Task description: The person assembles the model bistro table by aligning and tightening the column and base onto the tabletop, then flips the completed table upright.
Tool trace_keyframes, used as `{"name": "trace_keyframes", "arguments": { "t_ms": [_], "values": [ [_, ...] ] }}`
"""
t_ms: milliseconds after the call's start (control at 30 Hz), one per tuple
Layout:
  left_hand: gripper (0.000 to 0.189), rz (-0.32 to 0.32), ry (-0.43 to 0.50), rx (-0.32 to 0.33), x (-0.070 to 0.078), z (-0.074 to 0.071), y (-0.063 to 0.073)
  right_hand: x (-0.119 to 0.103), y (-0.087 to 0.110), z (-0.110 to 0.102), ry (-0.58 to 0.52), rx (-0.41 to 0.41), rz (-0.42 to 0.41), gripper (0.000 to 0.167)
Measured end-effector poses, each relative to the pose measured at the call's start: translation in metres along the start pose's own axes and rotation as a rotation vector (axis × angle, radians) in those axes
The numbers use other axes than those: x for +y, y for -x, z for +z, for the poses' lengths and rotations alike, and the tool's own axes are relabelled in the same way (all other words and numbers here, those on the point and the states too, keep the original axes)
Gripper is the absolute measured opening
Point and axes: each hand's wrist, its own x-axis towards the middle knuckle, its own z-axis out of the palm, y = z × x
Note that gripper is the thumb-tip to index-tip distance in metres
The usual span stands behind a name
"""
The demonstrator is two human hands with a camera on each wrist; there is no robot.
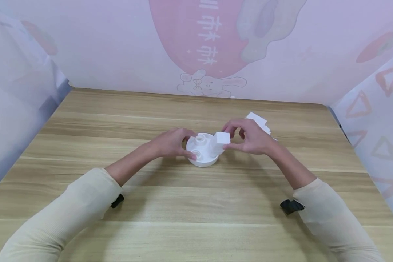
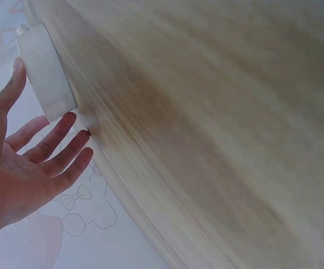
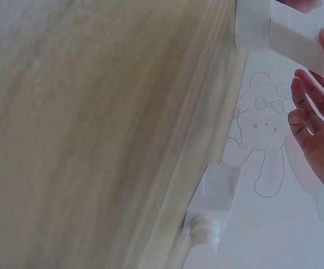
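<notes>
A round white base [image 1: 203, 162] with raised ring-shaped sockets on top sits on the wooden table. My left hand [image 1: 171, 143] grips its left side, thumb on the near rim and fingers toward the far rim; the left wrist view shows the base's side wall [image 2: 47, 73]. On the base's right part stands a square-sided white block [image 1: 222, 138]. The right hand [image 1: 250, 136] pinches this block near its upper end between thumb and fingers, as the right wrist view of the block [image 3: 296, 36] also shows. The joint between block and base is hidden.
Beyond the right hand lies another white block [image 3: 215, 190] with a rounded, ridged neck, partly hidden in the head view. The wooden table [image 1: 196, 203] ends at a pale printed wall [image 1: 118, 51] behind; more printed sheets stand left and right.
</notes>
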Motion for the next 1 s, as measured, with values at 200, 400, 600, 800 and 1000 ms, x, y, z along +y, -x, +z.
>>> {"name": "trace_keyframes", "arguments": {
  "t_ms": [200,400,600,800,1000],
  "values": [
    [0.078,-0.011,-0.014,-0.005,0.001,-0.001,0.000,-0.003,0.003,0.004,0.065,0.014,-0.019,0.030],
    [0.080,-0.008,-0.050,-0.011,0.005,-0.002,0.001,-0.008,0.006,0.012,0.109,0.051,-0.013,0.032],
    [0.075,0.025,-0.001,0.005,0.006,-0.001,-0.001,-0.013,0.010,0.019,0.036,0.126,0.081,0.031],
    [0.066,0.075,0.035,0.065,0.003,0.004,-0.003,-0.015,0.013,0.025,-0.034,0.172,0.125,0.030],
    [0.058,0.112,0.065,0.111,0.000,0.008,-0.005,-0.015,0.015,0.028,-0.020,0.211,0.127,0.031]
  ]
}}
